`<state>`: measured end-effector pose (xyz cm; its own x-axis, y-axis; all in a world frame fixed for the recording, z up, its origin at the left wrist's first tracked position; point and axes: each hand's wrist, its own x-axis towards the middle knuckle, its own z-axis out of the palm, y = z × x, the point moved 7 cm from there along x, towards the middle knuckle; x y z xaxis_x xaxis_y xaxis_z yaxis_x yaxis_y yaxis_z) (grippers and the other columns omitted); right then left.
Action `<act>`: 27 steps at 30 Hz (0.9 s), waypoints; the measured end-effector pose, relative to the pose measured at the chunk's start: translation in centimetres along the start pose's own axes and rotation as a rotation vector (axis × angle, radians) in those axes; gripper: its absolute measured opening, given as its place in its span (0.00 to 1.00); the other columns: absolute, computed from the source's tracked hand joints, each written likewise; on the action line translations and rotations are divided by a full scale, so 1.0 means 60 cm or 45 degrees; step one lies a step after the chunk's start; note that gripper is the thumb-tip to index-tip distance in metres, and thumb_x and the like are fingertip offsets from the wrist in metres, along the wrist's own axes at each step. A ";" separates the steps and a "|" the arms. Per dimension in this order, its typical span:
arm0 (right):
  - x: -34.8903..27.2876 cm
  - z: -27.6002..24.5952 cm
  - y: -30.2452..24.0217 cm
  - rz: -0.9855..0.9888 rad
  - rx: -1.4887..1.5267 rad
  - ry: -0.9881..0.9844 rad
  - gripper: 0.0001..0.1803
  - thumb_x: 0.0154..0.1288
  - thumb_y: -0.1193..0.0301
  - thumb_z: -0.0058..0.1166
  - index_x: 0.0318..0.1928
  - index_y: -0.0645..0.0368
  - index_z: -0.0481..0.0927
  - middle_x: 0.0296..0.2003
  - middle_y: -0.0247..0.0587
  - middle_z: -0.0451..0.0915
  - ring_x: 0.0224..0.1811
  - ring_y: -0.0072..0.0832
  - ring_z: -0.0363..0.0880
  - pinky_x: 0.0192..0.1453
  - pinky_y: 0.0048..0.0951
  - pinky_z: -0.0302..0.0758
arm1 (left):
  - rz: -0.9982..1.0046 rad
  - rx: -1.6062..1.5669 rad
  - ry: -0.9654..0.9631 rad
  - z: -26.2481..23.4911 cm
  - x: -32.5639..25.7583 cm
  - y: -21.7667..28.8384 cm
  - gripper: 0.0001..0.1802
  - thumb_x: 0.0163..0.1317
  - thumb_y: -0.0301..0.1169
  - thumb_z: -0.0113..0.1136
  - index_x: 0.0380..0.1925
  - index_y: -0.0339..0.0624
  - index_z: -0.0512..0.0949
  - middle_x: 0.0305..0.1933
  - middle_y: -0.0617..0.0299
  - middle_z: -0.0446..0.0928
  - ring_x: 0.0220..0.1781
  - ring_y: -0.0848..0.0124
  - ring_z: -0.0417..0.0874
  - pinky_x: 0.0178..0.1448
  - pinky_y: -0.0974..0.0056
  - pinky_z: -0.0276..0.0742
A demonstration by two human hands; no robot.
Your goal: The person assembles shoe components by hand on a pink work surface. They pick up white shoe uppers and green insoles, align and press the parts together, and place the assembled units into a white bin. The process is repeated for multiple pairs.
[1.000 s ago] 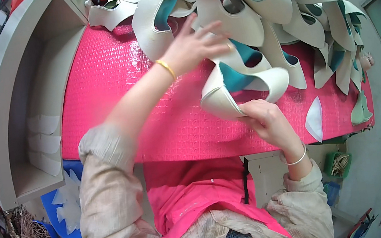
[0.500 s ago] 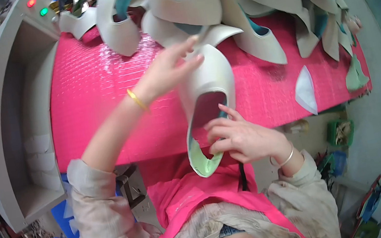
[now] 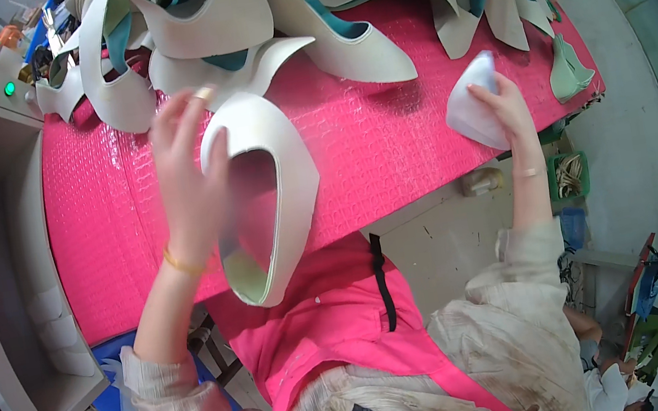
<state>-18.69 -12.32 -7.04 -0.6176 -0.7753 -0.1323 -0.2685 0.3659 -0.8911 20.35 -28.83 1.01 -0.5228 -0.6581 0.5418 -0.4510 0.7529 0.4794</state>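
Note:
A white shoe upper (image 3: 298, 180) with a pale green lining at its heel overhangs the near edge of the pink-covered table (image 3: 388, 145). Over its left side is my left hand (image 3: 189, 171), blurred, fingers apart; whether it touches the upper I cannot tell. Toward the right of the table, my right hand (image 3: 512, 112) pinches a thin white leaf-shaped piece (image 3: 468, 110), thumb on top. The fingers beneath it are hidden.
Several white shoe uppers (image 3: 207, 15) with teal linings heap along the table's far side. A pale green piece (image 3: 569, 72) lies at the right edge. A grey open-fronted box (image 3: 17, 252) with red and green lights stands left. Below right is a green basket (image 3: 569, 174).
My right hand has left the upper and moved right to take hold of the white leaf-shaped piece. My left hand has shifted left in the view. The view itself has swung right.

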 end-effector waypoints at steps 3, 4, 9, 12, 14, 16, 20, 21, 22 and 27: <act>-0.060 0.021 -0.054 -0.109 0.789 0.114 0.12 0.59 0.70 0.55 0.41 0.61 0.73 0.37 0.38 0.78 0.37 0.23 0.78 0.42 0.25 0.75 | -0.681 -1.214 -0.600 0.077 -0.012 0.094 0.24 0.57 0.28 0.57 0.55 0.34 0.66 0.51 0.54 0.67 0.47 0.70 0.74 0.49 0.67 0.71; -0.079 0.036 -0.076 -0.112 0.973 0.126 0.12 0.60 0.69 0.54 0.43 0.60 0.72 0.37 0.38 0.78 0.37 0.23 0.78 0.42 0.25 0.75 | -0.822 -1.401 -0.725 0.110 -0.021 0.125 0.24 0.57 0.29 0.57 0.53 0.33 0.67 0.52 0.54 0.68 0.46 0.72 0.75 0.47 0.69 0.72; -0.120 0.101 -0.120 -0.273 1.146 0.288 0.13 0.62 0.68 0.53 0.44 0.60 0.71 0.37 0.36 0.78 0.36 0.23 0.78 0.41 0.25 0.75 | -0.815 -1.558 -1.372 0.225 -0.048 0.211 0.17 0.57 0.33 0.58 0.42 0.32 0.75 0.36 0.58 0.78 0.38 0.75 0.79 0.39 0.73 0.75; -0.122 0.103 -0.100 -0.231 1.248 0.318 0.15 0.62 0.65 0.52 0.46 0.59 0.71 0.38 0.36 0.78 0.37 0.22 0.77 0.41 0.24 0.75 | -0.911 -1.599 -1.159 0.219 -0.038 0.210 0.14 0.57 0.33 0.59 0.36 0.31 0.77 0.30 0.59 0.79 0.32 0.75 0.80 0.37 0.73 0.76; -0.124 0.107 -0.090 -0.194 1.272 0.373 0.16 0.63 0.64 0.51 0.47 0.59 0.70 0.38 0.35 0.78 0.36 0.21 0.77 0.41 0.24 0.74 | -0.912 -1.567 -1.234 0.217 -0.043 0.217 0.13 0.57 0.32 0.58 0.35 0.31 0.77 0.31 0.58 0.79 0.32 0.75 0.80 0.37 0.74 0.76; -0.133 0.111 -0.089 -0.168 1.139 0.345 0.17 0.64 0.63 0.50 0.48 0.59 0.70 0.39 0.36 0.76 0.39 0.22 0.75 0.41 0.25 0.73 | -0.882 -1.518 -1.274 0.211 -0.045 0.230 0.13 0.57 0.32 0.58 0.34 0.31 0.77 0.31 0.58 0.79 0.31 0.75 0.80 0.37 0.74 0.76; -0.148 0.065 -0.051 -0.110 1.181 0.659 0.16 0.66 0.62 0.48 0.45 0.62 0.71 0.37 0.36 0.75 0.40 0.23 0.73 0.46 0.23 0.70 | -0.885 -1.465 -1.196 0.181 -0.037 0.228 0.13 0.58 0.33 0.56 0.34 0.31 0.76 0.31 0.58 0.78 0.31 0.76 0.80 0.37 0.74 0.76; -0.178 0.030 -0.046 -0.419 0.847 0.915 0.16 0.64 0.64 0.50 0.46 0.63 0.71 0.38 0.38 0.75 0.43 0.26 0.72 0.47 0.24 0.68 | -0.903 -1.462 -1.154 0.176 -0.031 0.222 0.13 0.58 0.33 0.56 0.34 0.31 0.76 0.31 0.58 0.78 0.31 0.76 0.80 0.38 0.73 0.76; -0.208 0.036 -0.096 -0.673 0.521 0.802 0.16 0.61 0.66 0.52 0.45 0.63 0.72 0.38 0.39 0.76 0.42 0.27 0.73 0.46 0.24 0.69 | -0.866 -1.461 -1.136 0.174 -0.026 0.219 0.13 0.59 0.34 0.55 0.34 0.32 0.76 0.31 0.59 0.78 0.32 0.76 0.80 0.39 0.73 0.76; -0.275 0.112 -0.216 -1.084 -0.233 0.266 0.16 0.45 0.79 0.62 0.38 0.63 0.77 0.34 0.42 0.77 0.36 0.32 0.76 0.38 0.27 0.73 | -0.765 -1.469 -1.048 0.161 -0.019 0.219 0.13 0.62 0.34 0.51 0.35 0.35 0.76 0.33 0.64 0.78 0.35 0.77 0.78 0.42 0.71 0.75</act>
<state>-0.04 -7.74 3.79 -0.2726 -0.7188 0.6396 -0.7999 -0.2001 -0.5658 8.00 -18.13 0.03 -0.8917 -0.3748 -0.2539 -0.1503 -0.2839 0.9470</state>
